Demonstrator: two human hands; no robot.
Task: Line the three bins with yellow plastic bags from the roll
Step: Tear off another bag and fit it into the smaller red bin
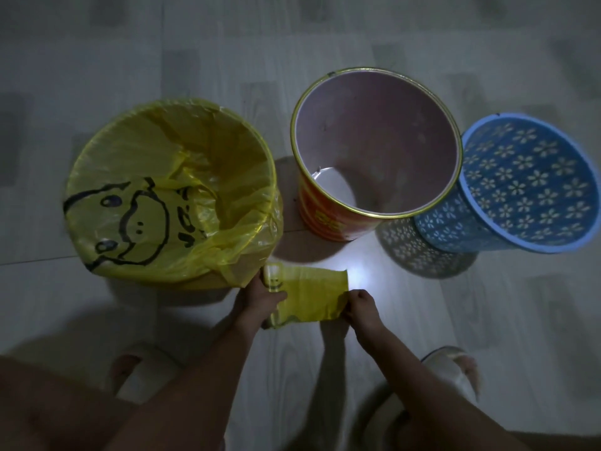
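Three bins stand on the floor. The left bin [97, 271] is lined with a yellow bag [169, 177] printed with a black cartoon face. The middle bin, a red and gold can [328, 219], has a bare pale inside. At the right, the blue flower-pattern basket [527, 187] is bare too. In front of the bins I hold the yellow bag roll [309, 288] low over the floor. My left hand [260, 296] grips its left end. My right hand [361, 309] pinches the unrolled sheet at its right edge.
The floor is pale wood-look tile [455, 320] with a bright glare spot just right of the roll. My two feet in light slippers [143, 375] show at the bottom, one on each side of my arms. The scene is dim.
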